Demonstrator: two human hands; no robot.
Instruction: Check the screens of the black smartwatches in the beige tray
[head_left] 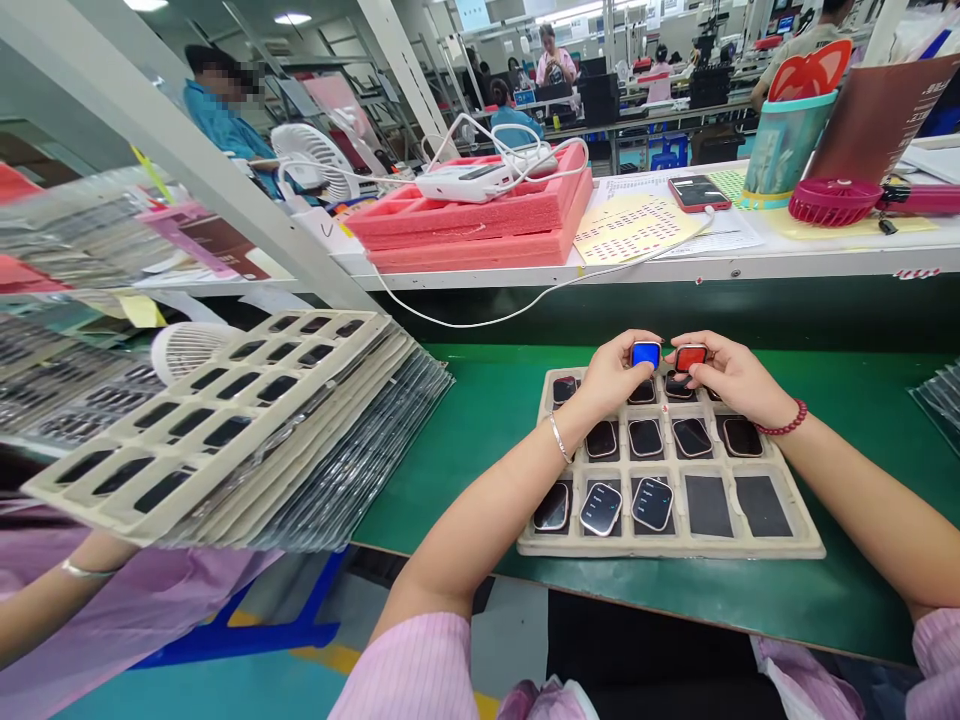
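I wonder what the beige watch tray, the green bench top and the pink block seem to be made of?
The beige tray looks like matte molded plastic, judging by its smooth, rounded rims, though dense foam is possible. The green bench top has a soft sheen, suggesting a rubber or vinyl mat. The pink block is probably foam: thick, dull and soft-looking.

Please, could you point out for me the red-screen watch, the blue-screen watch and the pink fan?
Red-screen watch (691, 356): head view, on its screen.
Blue-screen watch (645, 354): head view, on its screen.
Pink fan (834, 203): head view, on its round head.
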